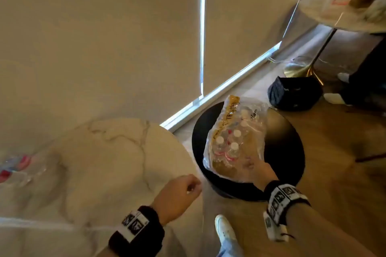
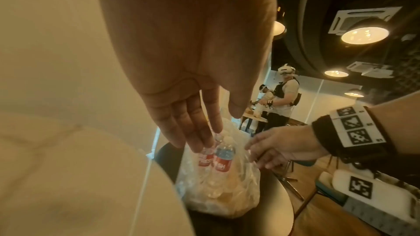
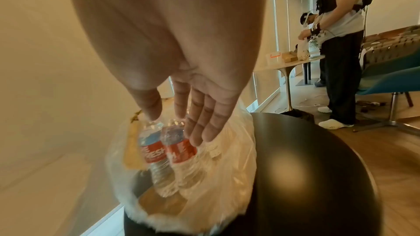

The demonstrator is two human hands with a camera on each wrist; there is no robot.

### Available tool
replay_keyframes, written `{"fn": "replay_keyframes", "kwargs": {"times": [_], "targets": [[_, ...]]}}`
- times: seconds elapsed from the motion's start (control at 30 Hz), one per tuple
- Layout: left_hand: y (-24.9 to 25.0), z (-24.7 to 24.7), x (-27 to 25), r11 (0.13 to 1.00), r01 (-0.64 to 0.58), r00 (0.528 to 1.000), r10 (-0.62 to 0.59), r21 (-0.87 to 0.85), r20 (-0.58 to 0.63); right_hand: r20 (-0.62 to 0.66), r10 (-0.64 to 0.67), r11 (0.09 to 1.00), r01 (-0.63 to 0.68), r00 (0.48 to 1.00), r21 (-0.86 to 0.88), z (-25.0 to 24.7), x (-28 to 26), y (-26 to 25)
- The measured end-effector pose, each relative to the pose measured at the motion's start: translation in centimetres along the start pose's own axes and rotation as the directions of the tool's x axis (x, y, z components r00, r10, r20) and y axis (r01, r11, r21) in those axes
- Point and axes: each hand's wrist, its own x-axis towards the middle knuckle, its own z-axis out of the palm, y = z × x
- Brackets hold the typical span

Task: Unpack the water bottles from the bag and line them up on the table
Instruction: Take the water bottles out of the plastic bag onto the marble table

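The crinkly clear plastic bag [image 1: 234,142] of white-capped bottles [image 1: 231,148] sits on a round black stool [image 1: 292,152], at three o'clock from the marble table [image 1: 104,173]. Right hand [image 1: 255,170] reaches it, fingers straight, empty; left hand [image 1: 177,196] loosely curled, holding nothing.

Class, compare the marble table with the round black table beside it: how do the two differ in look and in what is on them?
The marble table is pale with grey veining; the black table is dark and plain. The black table carries the clear plastic bag of bottles, with the right hand at the bag; the marble table shows only blurred bottles at its left edge. The marble top looks larger in the head view. Both tops have rounded edges.
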Motion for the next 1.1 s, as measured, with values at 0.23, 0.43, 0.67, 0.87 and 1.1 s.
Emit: {"fn": "replay_keyframes", "kwargs": {"times": [0.23,0.43,0.67,0.87,1.1], "targets": [[4.3,8.2,16.2,0.992,0.028,0.998,-0.022,-0.120,0.052,-0.054,-0.065,0.976,0.075,0.996,0.206,-1.1,11.4,0.7],[4.4,13.6,22.4,0.984,0.179,0.971,-0.176,0.008,-0.164,-0.024,-0.094,0.985,0.097,0.995,0.146,-0.9,16.3,2.1],[3.0,16.1,23.9,0.975,0.219,0.967,-0.223,-0.047,-0.125,-0.077,-0.116,0.993,0.114,0.990,-0.026,0.1,17.7,2.8],[3.0,14.5,19.3,0.946,0.166,0.975,-0.199,-0.280,-0.094,-0.109,-0.114,0.993,0.115,0.987,0.001,0.1,15.9,3.5],[0.1,8.1,7.1,0.837,0.111,0.893,-0.321,-0.536,-0.315,-0.223,-0.220,0.975,0.218,0.950,-0.033,-3.4,6.9,0.5]]}}
